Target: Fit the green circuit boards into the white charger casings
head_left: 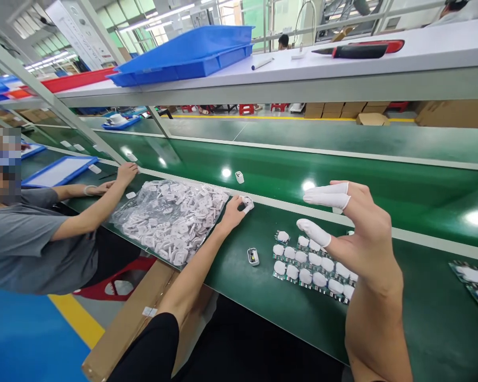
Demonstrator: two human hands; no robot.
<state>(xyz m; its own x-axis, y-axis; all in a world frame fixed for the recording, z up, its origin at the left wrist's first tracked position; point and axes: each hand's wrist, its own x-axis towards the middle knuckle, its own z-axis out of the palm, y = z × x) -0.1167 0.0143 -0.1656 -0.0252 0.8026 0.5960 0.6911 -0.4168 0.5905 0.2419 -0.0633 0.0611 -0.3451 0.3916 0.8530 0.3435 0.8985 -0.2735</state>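
My left hand [231,213] is closed on a small white plastic casing [248,202] by the light edge strip of the green bench, its fingertips partly hiding the piece. Raised over the bench, my right hand [362,239] has its thumb and fingers apart with nothing between them. White finger cots [326,196] cover its thumb and foremost fingers. Below it lie rows of small green circuit boards [306,276] with round white tops. An open white casing [253,257] with parts inside rests between the boards and my left forearm. Another white casing [239,177] stands beyond the strip.
A clear bag [171,217] heaped with white plastic parts lies left of my left arm. Beside it a co-worker in a grey sleeve [27,233] reaches onto the bench. Overhead, a shelf [287,74] carries blue trays [183,55] and cutters [360,51]. More boards [476,278] lie far right.
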